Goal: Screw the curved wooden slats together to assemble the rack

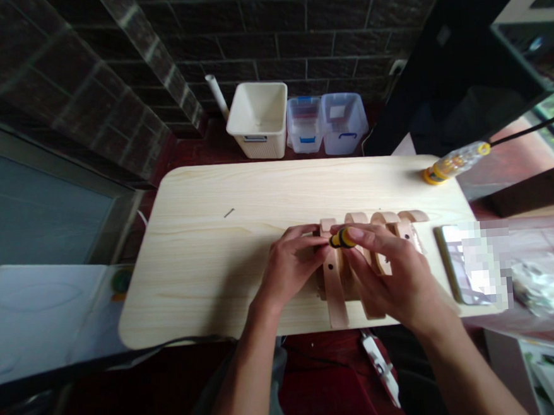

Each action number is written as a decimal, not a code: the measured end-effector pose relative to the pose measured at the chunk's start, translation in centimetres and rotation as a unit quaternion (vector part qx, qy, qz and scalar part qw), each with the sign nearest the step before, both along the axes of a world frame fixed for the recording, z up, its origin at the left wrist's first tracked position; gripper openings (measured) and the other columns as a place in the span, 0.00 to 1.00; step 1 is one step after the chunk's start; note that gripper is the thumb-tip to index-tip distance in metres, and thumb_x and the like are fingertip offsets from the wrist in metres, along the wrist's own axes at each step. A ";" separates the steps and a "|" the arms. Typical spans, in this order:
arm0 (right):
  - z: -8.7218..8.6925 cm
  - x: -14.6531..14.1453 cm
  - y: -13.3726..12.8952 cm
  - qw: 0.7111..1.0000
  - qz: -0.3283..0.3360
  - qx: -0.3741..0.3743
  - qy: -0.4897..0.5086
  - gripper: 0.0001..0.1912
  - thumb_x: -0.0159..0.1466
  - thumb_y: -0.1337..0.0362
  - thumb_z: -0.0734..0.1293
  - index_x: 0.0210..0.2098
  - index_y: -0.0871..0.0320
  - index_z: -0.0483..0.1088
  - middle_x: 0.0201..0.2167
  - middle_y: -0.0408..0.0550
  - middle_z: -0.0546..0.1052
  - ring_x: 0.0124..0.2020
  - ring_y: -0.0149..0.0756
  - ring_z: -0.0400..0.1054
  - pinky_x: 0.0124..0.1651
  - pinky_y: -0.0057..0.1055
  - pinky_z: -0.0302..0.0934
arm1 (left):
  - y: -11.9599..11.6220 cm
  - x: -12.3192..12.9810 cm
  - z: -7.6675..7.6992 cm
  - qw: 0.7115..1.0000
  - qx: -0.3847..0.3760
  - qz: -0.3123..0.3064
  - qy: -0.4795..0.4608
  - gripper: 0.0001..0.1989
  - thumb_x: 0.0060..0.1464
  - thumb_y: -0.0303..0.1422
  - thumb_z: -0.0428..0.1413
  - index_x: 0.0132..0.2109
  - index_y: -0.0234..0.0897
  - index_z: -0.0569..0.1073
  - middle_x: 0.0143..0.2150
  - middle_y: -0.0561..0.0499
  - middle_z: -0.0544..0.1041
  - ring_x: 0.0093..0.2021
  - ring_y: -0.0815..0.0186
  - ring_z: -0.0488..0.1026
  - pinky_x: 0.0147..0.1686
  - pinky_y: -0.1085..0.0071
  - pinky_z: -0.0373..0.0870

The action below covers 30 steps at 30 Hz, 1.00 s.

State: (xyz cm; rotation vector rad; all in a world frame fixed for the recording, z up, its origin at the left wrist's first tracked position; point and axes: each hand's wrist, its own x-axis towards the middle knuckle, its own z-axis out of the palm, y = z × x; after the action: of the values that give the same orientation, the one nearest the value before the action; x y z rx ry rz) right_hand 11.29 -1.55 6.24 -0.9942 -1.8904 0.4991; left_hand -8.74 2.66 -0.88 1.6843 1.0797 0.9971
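My right hand (395, 269) is closed around the yellow and black handle of a screwdriver (342, 237), which points down at a wooden piece. Close to the tool's lower end, the fingers of my left hand (293, 263) are pinched together at the piece's left side; what they grip is hidden. The wooden piece carries several pale curved strips, among them a left strip (336, 298) with a dark round hole or screw head. My right hand covers much of its middle.
The pale wooden table (190, 258) bears a small dark metal bit or screw (229, 213). A yellow-capped tool in clear plastic (456, 162) stands at the back right corner, a phone (461, 264) lies at the right. Behind the table are a cream bin (257, 130) and clear boxes (344, 124).
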 end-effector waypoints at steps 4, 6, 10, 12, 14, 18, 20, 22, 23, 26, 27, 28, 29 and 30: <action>0.0 0.1 0.0 1.000 0.000 0.004 -0.001 0.33 0.71 0.79 0.68 0.69 0.46 0.64 0.57 0.52 0.82 0.59 0.42 0.80 0.55 0.39 0.80 | 0.1 -0.1 0.0 1.000 0.004 -0.002 0.006 0.07 0.64 0.34 0.66 0.48 0.47 0.87 0.57 0.47 0.84 0.58 0.57 0.82 0.62 0.57 0.78; -0.1 0.2 0.0 1.000 -0.002 0.010 -0.006 0.33 0.71 0.79 0.67 0.69 0.46 0.64 0.57 0.52 0.82 0.59 0.43 0.80 0.54 0.40 0.80 | 0.1 -0.2 0.0 1.000 0.005 -0.009 0.009 0.09 0.63 0.34 0.67 0.49 0.47 0.87 0.58 0.47 0.84 0.59 0.56 0.81 0.64 0.57 0.78; -0.2 0.3 0.0 1.000 -0.003 0.008 -0.012 0.33 0.71 0.79 0.67 0.70 0.46 0.63 0.57 0.52 0.82 0.58 0.42 0.80 0.54 0.40 0.80 | 0.1 -0.2 0.2 1.000 0.009 -0.017 0.007 0.09 0.62 0.33 0.67 0.49 0.46 0.86 0.58 0.46 0.83 0.60 0.56 0.80 0.64 0.57 0.77; -0.3 0.3 0.0 1.000 -0.003 0.004 -0.013 0.34 0.71 0.79 0.67 0.70 0.46 0.63 0.57 0.52 0.81 0.58 0.41 0.80 0.54 0.38 0.80 | 0.0 -0.1 0.2 1.000 0.008 -0.015 0.003 0.08 0.63 0.32 0.66 0.48 0.46 0.86 0.58 0.47 0.83 0.59 0.57 0.81 0.64 0.57 0.77; -0.4 0.4 -0.1 1.000 -0.006 0.003 -0.018 0.34 0.71 0.79 0.67 0.70 0.46 0.62 0.57 0.52 0.81 0.58 0.40 0.80 0.53 0.37 0.79 | 0.0 0.0 0.2 1.000 0.005 -0.013 0.000 0.08 0.63 0.32 0.66 0.48 0.46 0.86 0.57 0.47 0.83 0.59 0.57 0.81 0.64 0.57 0.77; -0.4 0.5 -0.1 1.000 -0.008 0.010 -0.025 0.33 0.71 0.79 0.68 0.70 0.46 0.63 0.57 0.52 0.80 0.56 0.40 0.80 0.50 0.36 0.79 | 0.0 0.0 0.0 1.000 0.001 -0.010 0.001 0.09 0.65 0.32 0.65 0.50 0.46 0.87 0.58 0.46 0.83 0.59 0.57 0.81 0.63 0.58 0.78; -0.3 0.4 -0.1 0.999 -0.009 0.013 -0.028 0.33 0.71 0.79 0.68 0.69 0.47 0.64 0.56 0.52 0.80 0.56 0.40 0.80 0.50 0.35 0.79 | 0.0 -0.1 -0.1 1.000 0.003 -0.010 0.000 0.09 0.66 0.32 0.64 0.50 0.46 0.87 0.58 0.46 0.83 0.59 0.57 0.81 0.62 0.59 0.78; -0.1 0.4 -0.1 0.999 -0.006 0.014 -0.031 0.32 0.71 0.79 0.68 0.69 0.49 0.64 0.56 0.53 0.80 0.56 0.39 0.80 0.50 0.34 0.79 | 0.0 -0.1 -0.1 1.000 0.005 -0.008 0.002 0.09 0.65 0.33 0.65 0.50 0.46 0.87 0.57 0.46 0.83 0.59 0.57 0.81 0.61 0.59 0.78; 0.1 0.4 -0.1 0.999 -0.003 0.016 -0.032 0.32 0.71 0.79 0.68 0.69 0.49 0.64 0.56 0.54 0.80 0.57 0.40 0.79 0.51 0.34 0.79 | 0.0 -0.1 -0.2 1.000 0.006 -0.007 0.002 0.08 0.65 0.33 0.65 0.49 0.46 0.87 0.57 0.47 0.83 0.58 0.57 0.81 0.61 0.59 0.78; 0.4 0.2 -0.1 0.999 0.019 0.011 -0.026 0.32 0.70 0.81 0.68 0.68 0.52 0.63 0.60 0.58 0.79 0.63 0.42 0.77 0.58 0.38 0.77 | 0.1 -0.1 -0.3 1.000 0.005 -0.010 0.005 0.07 0.65 0.32 0.65 0.47 0.46 0.87 0.58 0.46 0.83 0.59 0.57 0.81 0.62 0.59 0.78; 0.5 0.1 -0.1 0.999 0.027 0.009 -0.022 0.32 0.70 0.82 0.67 0.68 0.52 0.63 0.61 0.58 0.78 0.64 0.42 0.76 0.60 0.38 0.76 | 0.1 -0.1 -0.3 1.000 0.007 -0.010 0.007 0.07 0.65 0.32 0.65 0.47 0.46 0.87 0.58 0.46 0.83 0.59 0.57 0.81 0.62 0.59 0.78; 0.5 0.1 0.0 0.999 0.032 0.008 -0.019 0.32 0.70 0.82 0.66 0.68 0.53 0.62 0.61 0.59 0.78 0.65 0.41 0.76 0.62 0.39 0.75 | 0.1 -0.1 -0.3 1.000 0.009 -0.009 0.010 0.06 0.65 0.32 0.65 0.46 0.46 0.87 0.58 0.46 0.83 0.59 0.57 0.81 0.62 0.60 0.78; 0.5 0.1 0.0 0.999 0.035 0.008 -0.019 0.32 0.71 0.82 0.66 0.69 0.53 0.62 0.61 0.58 0.79 0.65 0.40 0.76 0.63 0.38 0.75 | 0.1 -0.1 -0.3 1.000 0.011 -0.006 0.014 0.06 0.65 0.32 0.65 0.46 0.46 0.87 0.58 0.46 0.83 0.59 0.57 0.82 0.61 0.60 0.78; 0.5 0.1 0.0 0.999 0.034 0.009 -0.021 0.32 0.71 0.83 0.65 0.69 0.52 0.62 0.60 0.57 0.79 0.64 0.39 0.76 0.62 0.37 0.75 | 0.1 -0.1 -0.2 1.000 0.014 -0.003 0.018 0.07 0.65 0.31 0.65 0.46 0.46 0.88 0.58 0.46 0.84 0.58 0.57 0.82 0.61 0.61 0.79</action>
State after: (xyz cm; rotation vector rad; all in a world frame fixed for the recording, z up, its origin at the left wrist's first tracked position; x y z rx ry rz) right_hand 11.38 -1.57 6.72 -0.9384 -1.9681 0.5040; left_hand -8.80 2.75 -1.12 1.7338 1.0872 0.9859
